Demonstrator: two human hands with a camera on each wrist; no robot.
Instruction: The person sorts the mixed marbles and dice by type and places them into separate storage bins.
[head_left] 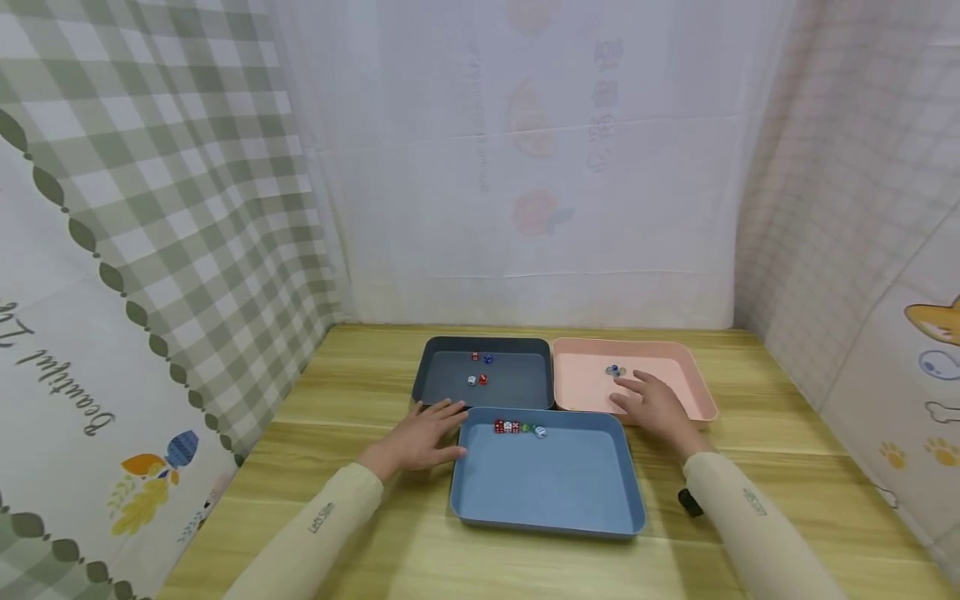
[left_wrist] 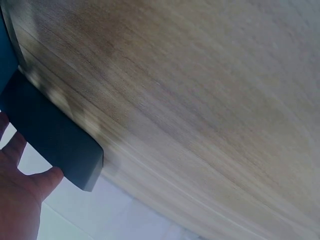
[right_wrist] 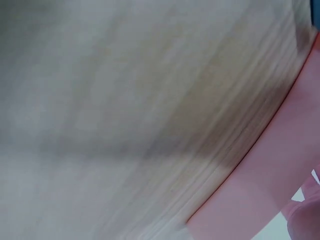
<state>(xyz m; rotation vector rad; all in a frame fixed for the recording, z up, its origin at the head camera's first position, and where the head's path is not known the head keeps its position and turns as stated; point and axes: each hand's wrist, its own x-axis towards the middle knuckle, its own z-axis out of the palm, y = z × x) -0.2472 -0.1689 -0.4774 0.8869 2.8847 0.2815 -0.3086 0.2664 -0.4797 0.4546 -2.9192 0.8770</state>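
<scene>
Pale-sleeved L hand (head_left: pixel 422 438): fingers spread at blue tray's L rim, no grip. Dark tray (head_left: pixel 517 385): approx. 4 dice (head_left: pixel 483 379) in, prob. done so far. Blue tray (head_left: pixel 547 483): mixed row (head_left: pixel 507 427) nr far wall, prob. the remainder. Pink tray (head_left: pixel 583 390): glassy beads (head_left: pixel 616 370) in. R hand (head_left: pixel 658 408) over it, fingers loosely extended, nothing visibly held. Approx. part-done.

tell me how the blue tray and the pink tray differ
Colour aside, the blue tray lies nearer the person, while the pink tray sits farther back and to the right. The blue tray holds a row of dice and other small pieces near its far edge; the pink tray holds a small blue-and-clear cluster. Both are shallow with rounded corners.
</scene>
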